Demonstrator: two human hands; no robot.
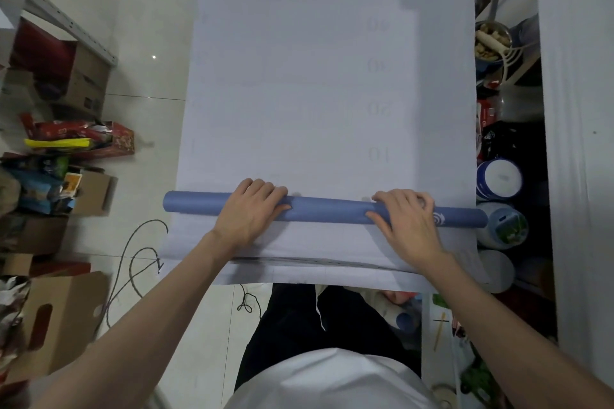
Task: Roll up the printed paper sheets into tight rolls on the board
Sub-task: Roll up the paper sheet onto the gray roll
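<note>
A long blue paper roll (325, 209) lies crosswise on a wide pale sheet (315, 76) spread over the board. Faint numbers show through the sheet along its right side. My left hand (251, 212) grips the roll left of its middle, fingers curled over the top and thumb on the near side. My right hand (408, 219) grips it right of the middle the same way, next to a white spiral print near the roll's right end. The sheet's near edge (299, 272) hangs over the board's front, above my legs.
Cardboard boxes (63, 312) and colourful packets (76, 136) crowd the floor at left, with a dark cable (133, 259) looping beside the board. At right stand white jars (498, 179), bottles and a metal bowl of food (491, 40). A white panel (578, 143) runs along the far right.
</note>
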